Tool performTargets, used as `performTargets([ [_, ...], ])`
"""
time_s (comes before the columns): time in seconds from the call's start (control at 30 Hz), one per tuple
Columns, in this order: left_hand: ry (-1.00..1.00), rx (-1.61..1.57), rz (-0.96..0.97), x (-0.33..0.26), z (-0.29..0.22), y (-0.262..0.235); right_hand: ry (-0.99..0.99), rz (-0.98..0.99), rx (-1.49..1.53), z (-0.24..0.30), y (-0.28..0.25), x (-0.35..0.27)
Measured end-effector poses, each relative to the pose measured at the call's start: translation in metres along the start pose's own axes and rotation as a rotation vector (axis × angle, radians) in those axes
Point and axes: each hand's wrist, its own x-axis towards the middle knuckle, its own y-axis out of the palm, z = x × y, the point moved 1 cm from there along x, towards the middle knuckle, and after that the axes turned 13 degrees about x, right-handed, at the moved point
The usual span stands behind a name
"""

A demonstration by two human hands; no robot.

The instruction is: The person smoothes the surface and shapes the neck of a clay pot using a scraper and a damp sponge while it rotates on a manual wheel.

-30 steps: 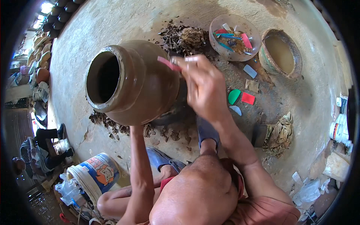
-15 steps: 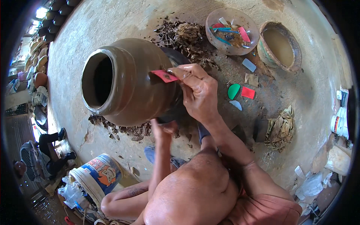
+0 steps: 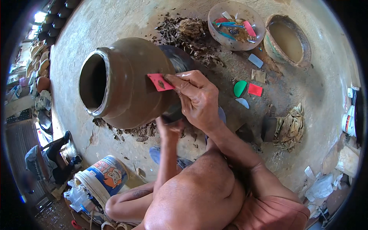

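A large wet brown clay pot [image 3: 140,92] stands in front of me, its wide mouth showing at the left. Between the thumb and fingers of my right hand [image 3: 200,100] is a thin red scraper [image 3: 160,82], pressed against the pot's side, with a smear of clay on it. My left hand [image 3: 170,129] is low beside the pot's near side, close to the dark base [image 3: 178,57] under it. Its fingers are partly hidden and blurred, so their hold does not show.
Clay trimmings [image 3: 180,34] lie around the base. A clear bowl [image 3: 224,42] of scrapers and a basin [image 3: 270,46] of murky water stand far right. Nearer are a green scraper [image 3: 240,88] and a crumpled cloth [image 3: 291,128]. A bucket [image 3: 109,176] stands lower left; a person [image 3: 50,161] sits beyond.
My right hand and the red scraper have moved slightly left and down along the pot's side. My left hand stays low near the base. The whole view has shifted a little.
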Motion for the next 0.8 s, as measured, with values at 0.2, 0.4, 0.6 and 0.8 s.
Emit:
performTargets([
  [0.2, 0.259, 0.022, -0.362, 0.045, -0.015, -0.033, 0.007, 0.031, 0.033, 0.010, 0.007, -0.004],
  [0.4, 0.593, 1.177, -0.062, -0.030, 0.012, 0.043, 0.084, -0.014, 0.101, -0.002, 0.001, -0.014],
  [0.6, 0.212, 0.318, -0.200, 0.027, -0.049, -0.066, -0.027, 0.056, 0.080, 0.010, 0.005, -0.014],
  [0.8, 0.111, -0.087, -0.251, -0.009, -0.005, 0.018, -0.068, 0.112, 0.041, 0.018, 0.002, -0.016],
])
